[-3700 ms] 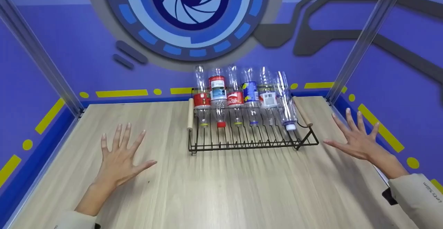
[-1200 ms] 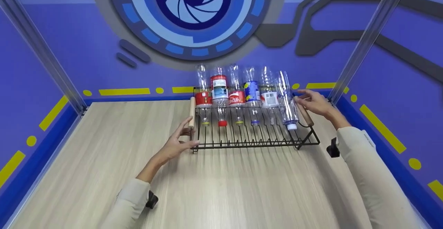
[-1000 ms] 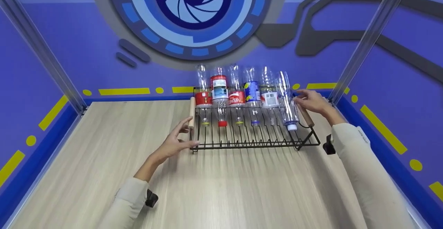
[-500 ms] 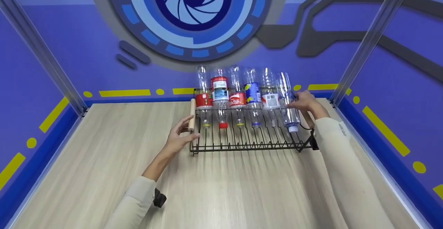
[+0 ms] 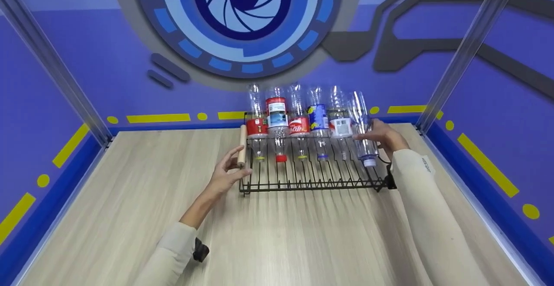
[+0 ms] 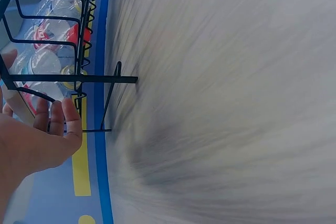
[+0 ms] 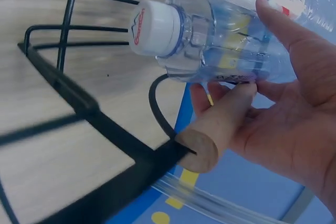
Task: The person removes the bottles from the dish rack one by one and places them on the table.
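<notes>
Right hand [image 5: 385, 135], at the right handle [image 7: 226, 119] a second ago, now grips the white-capped bottle [image 5: 360, 121], tilted cap-down in the rack [image 5: 311, 187] on the surface [image 5: 281, 242]; left hand [image 5: 222, 178] remains curled round the left handle [image 5: 242, 145]; bottle handling appears begun.

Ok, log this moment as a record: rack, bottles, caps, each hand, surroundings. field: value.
rack: black wire, on the table
bottles: six, clear, side by side on the rack, neck ends toward the person
caps: left to right yellow, red, yellow, blue, unclear, white
left hand: fingers curled round the rack's left handle
right hand: holds the white-capped bottle, beside the right handle
wall: purple-blue, printed, behind the rack
</notes>
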Demonstrator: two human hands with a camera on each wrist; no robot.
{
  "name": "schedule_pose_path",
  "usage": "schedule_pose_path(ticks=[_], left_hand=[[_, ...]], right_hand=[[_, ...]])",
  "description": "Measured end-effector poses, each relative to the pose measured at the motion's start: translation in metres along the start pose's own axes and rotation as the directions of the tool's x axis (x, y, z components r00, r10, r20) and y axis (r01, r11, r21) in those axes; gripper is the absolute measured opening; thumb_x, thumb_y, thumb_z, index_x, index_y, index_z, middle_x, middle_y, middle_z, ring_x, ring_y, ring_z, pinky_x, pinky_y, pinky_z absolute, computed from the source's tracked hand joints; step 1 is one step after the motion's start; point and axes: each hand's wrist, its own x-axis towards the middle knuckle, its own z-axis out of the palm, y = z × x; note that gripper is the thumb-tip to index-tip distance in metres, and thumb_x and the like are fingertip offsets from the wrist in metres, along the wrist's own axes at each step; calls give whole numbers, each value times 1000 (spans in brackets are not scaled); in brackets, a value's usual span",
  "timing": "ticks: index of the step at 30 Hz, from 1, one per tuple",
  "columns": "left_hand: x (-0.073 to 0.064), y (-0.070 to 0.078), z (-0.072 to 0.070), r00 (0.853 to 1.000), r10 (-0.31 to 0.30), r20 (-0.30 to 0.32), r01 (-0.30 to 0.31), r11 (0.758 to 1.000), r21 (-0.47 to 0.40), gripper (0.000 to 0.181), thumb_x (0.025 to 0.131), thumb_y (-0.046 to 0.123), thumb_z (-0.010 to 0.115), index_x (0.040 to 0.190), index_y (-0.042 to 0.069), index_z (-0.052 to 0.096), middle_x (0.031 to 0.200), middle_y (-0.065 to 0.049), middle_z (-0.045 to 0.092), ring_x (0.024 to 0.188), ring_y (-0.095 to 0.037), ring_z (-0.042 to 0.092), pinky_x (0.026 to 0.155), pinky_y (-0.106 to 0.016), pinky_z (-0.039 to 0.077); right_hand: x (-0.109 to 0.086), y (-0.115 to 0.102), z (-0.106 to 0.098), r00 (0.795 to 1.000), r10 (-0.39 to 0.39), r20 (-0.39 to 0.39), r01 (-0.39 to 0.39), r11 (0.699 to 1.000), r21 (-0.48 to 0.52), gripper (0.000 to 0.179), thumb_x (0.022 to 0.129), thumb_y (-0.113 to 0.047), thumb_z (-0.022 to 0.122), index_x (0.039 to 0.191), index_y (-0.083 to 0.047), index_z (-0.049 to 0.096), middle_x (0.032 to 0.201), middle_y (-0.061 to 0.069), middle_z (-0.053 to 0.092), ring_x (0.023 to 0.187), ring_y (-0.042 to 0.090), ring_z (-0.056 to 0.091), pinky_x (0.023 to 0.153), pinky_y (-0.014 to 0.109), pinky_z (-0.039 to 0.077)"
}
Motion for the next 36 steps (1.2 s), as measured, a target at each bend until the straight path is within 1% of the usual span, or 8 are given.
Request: schedule_pose_path(ticks=[4,8,12,15,22,26,32,36], left_hand=[[-2,-2,1,1000,6,5,-6,1000,2,75,87,6,77,154,20,45,129,-24,56,110,-20,54,87,-28,50],[-2,-3,2,1000,5,1,-5,1000,8,74,87,8,78,153,19,46,125,-18,59,110,-21,55,86,-28,50],[-2,-5,2,1000,23,-3,-23,1000,-1,73,88,5,77,153,16,46,121,-16,61,108,-22,56,85,-27,50],[-2,-5,2,999,33,-6,-33,999,-12,73,87,3,76,153,15,46,120,-19,61,106,-20,57,83,-26,50],[-2,-5,2,999,47,1,-47,998,-48,73,88,-1,74,154,11,44,117,-16,60,101,-17,56,80,-23,50],[-2,-2,2,999,45,-4,-45,998,-53,74,88,-2,74,154,11,44,116,-15,61,100,-15,56,79,-22,51],[0,-1,2,999,49,25,-47,997,-54,76,88,-3,73,155,10,41,120,-21,61,98,-15,59,80,-21,52],[1,-2,0,998,47,34,-46,998,-46,75,89,-2,73,155,10,41,121,-20,61,99,-15,59,81,-22,53]], right_hand=[[1,1,0,999,-8,-35,9,1000,11,104,97,-24,69,158,9,-9,166,34,-6,154,52,4,124,62,19],[1,2,1,998,0,-63,4,998,60,99,95,-19,72,158,10,3,166,34,4,154,51,9,125,61,18],[0,2,5,995,20,-99,-4,988,156,97,92,-13,74,159,8,7,168,30,7,156,48,9,126,61,15],[1,2,5,991,3,-134,24,981,192,96,91,-10,74,159,8,9,168,28,11,156,47,12,126,58,16],[2,1,-1,970,-117,-215,136,988,79,94,90,-13,76,159,8,14,164,34,18,152,49,22,126,53,23],[5,-1,-1,946,-176,-274,207,974,89,87,89,-7,75,156,11,22,159,37,29,148,50,31,124,50,29],[4,1,-3,929,-197,-315,233,969,80,87,89,-10,77,157,8,24,156,36,35,144,49,37,121,51,34],[4,2,-3,917,-206,-340,244,967,72,88,90,-15,78,157,6,25,156,35,38,142,48,40,118,51,37]])
